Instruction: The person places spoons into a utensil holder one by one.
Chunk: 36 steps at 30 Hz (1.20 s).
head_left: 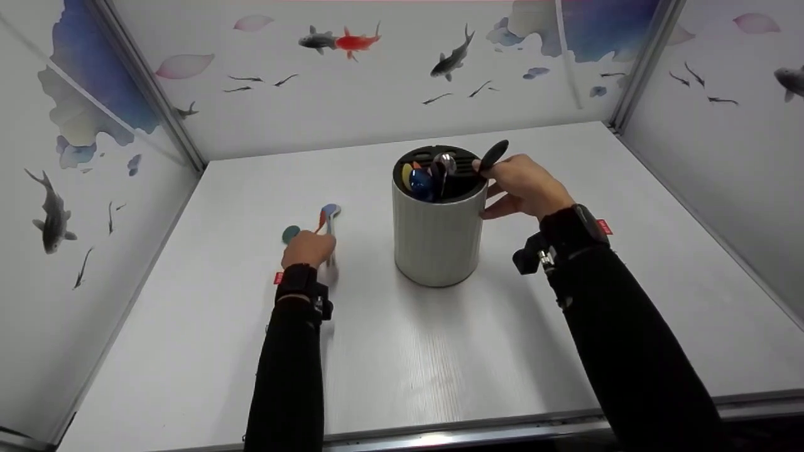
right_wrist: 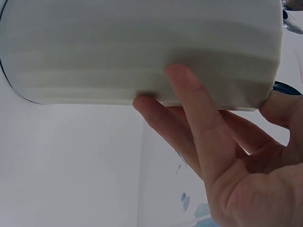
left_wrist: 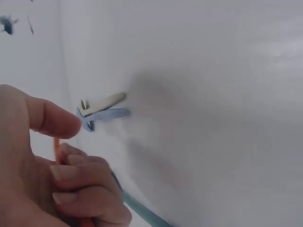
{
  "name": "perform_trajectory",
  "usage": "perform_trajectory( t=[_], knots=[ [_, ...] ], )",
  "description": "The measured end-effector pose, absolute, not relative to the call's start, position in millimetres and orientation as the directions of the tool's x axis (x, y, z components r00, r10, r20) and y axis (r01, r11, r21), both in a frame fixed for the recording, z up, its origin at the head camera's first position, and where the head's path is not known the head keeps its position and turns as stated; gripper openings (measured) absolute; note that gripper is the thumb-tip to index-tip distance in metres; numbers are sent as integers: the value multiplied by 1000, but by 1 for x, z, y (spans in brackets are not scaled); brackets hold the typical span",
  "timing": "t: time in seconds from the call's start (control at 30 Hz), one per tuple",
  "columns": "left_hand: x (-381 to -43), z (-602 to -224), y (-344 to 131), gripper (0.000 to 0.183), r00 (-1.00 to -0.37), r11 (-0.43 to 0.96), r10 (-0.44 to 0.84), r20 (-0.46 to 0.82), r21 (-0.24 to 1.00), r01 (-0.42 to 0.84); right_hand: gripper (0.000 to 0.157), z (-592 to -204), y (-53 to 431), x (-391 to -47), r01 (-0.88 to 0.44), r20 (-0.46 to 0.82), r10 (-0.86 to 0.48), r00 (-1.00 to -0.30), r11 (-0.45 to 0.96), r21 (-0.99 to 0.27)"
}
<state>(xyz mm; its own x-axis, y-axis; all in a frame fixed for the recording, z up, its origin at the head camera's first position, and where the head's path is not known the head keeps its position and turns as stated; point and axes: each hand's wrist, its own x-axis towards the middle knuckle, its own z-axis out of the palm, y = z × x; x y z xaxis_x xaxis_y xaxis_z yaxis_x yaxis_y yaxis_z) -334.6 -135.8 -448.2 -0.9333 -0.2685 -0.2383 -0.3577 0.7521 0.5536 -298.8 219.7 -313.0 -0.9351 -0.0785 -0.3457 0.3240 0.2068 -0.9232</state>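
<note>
My left hand (head_left: 308, 249) is low over the table's left half, thumb and fingers curled round a slim orange utensil (left_wrist: 57, 147); most of it is hidden in the hand. Just past the fingers lie a blue utensil (left_wrist: 111, 114) and a whitish one (left_wrist: 106, 102), side by side. A green utensil (head_left: 290, 234) shows left of this hand, its rounded end outward. My right hand (head_left: 531, 185) holds a ribbed, light-coloured utensil holder (head_left: 436, 242) at its right side, thumb at the rim beside a black handle (head_left: 494, 154), fingers (right_wrist: 194, 101) against the outer wall.
In the holder's black slotted top (head_left: 433, 152) stand several utensils, including a blue one (head_left: 422, 184), a yellow one (head_left: 406, 174) and a shiny metal one (head_left: 446, 163). White panels (head_left: 389, 94) with painted fish enclose the white table (head_left: 402, 370) at the back and sides.
</note>
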Motion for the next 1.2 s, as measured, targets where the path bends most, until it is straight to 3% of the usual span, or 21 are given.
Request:
perform_trajectory(
  t=[0.27,0.53,0.8,1.2],
  knots=[
    [-342,-429,-116,22,-931,452,-352,-100,853,-263,39,-312,219,-298,323,-346,-92,-934,203,-925],
    [-347,-414,-95,35,-959,190,-284,-9,980,-66,40,-312,219,-298,330,-351,-82,-933,196,-923],
    [-340,-394,-81,25,-970,-123,-239,35,990,66,39,-312,219,-298,317,-340,-92,-936,199,-927],
    [-334,-346,-57,47,-961,-249,-149,232,932,264,41,-311,220,-297,309,-335,-99,-937,214,-927]
  ],
)
